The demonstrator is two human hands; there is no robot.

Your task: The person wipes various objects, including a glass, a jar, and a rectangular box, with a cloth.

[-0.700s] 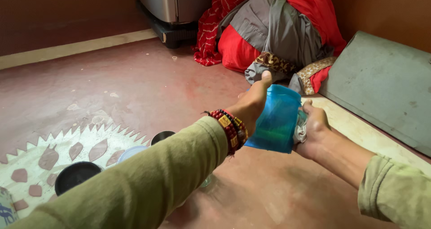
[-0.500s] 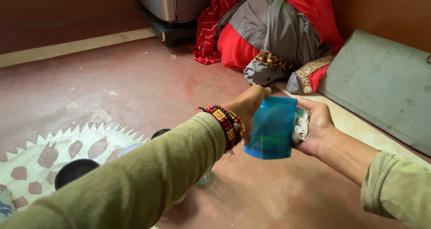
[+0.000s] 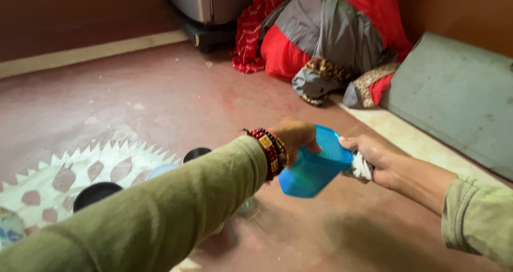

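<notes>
My left hand [image 3: 295, 135] grips a translucent blue plastic container [image 3: 314, 165] by its rim, holding it tilted above the floor. A beaded red and yellow bracelet [image 3: 270, 147] circles that wrist, below an olive green sleeve. My right hand [image 3: 370, 155] presses a crumpled white cloth [image 3: 363, 168] against the container's right side. The cloth is mostly hidden inside the fist.
A heap of red and grey clothes [image 3: 326, 34] lies at the back by a metal appliance [image 3: 214, 8]. A grey-green slab [image 3: 459, 98] leans at right. Dark round bowls [image 3: 96, 193] rest on a painted floor pattern [image 3: 64, 181] at left.
The blue container has turned from upright and face-on to tilted, its rim now toward the right hand. Both hands have dropped lower in view.
</notes>
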